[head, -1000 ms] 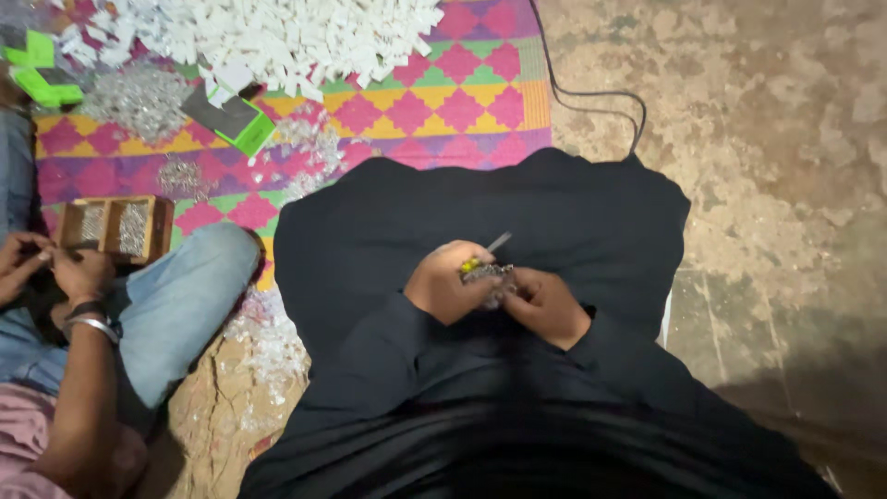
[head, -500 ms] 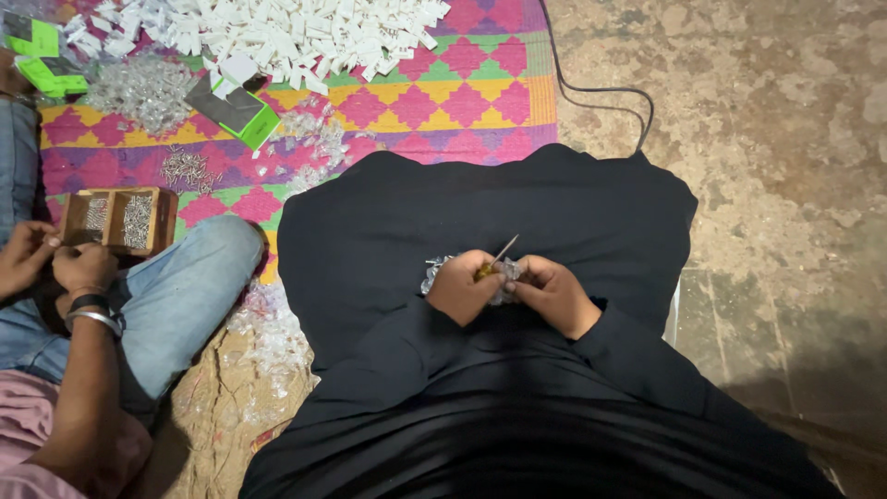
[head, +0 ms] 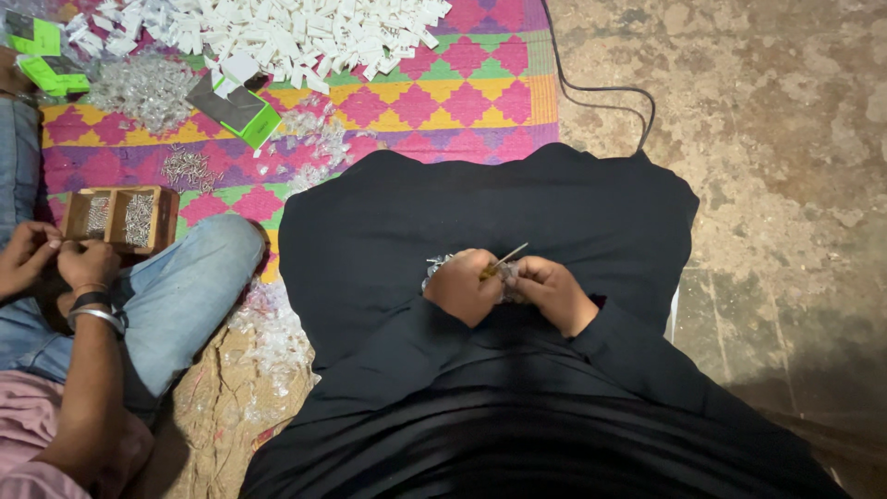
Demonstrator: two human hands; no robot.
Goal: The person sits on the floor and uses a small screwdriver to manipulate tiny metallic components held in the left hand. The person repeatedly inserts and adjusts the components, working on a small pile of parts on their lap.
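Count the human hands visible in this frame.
4. The wearer's left hand and right hand meet over the black-clothed lap; a co-worker's two hands sit at the left edge.

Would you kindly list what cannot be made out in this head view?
- Small part under the screwdriver: covered by the left hand and right hand.
- Contents of the wooden box: too small to identify.
- Co-worker's hands: whatever they hold is hidden and near the left edge.
- White pieces: pile cut off by the top edge.
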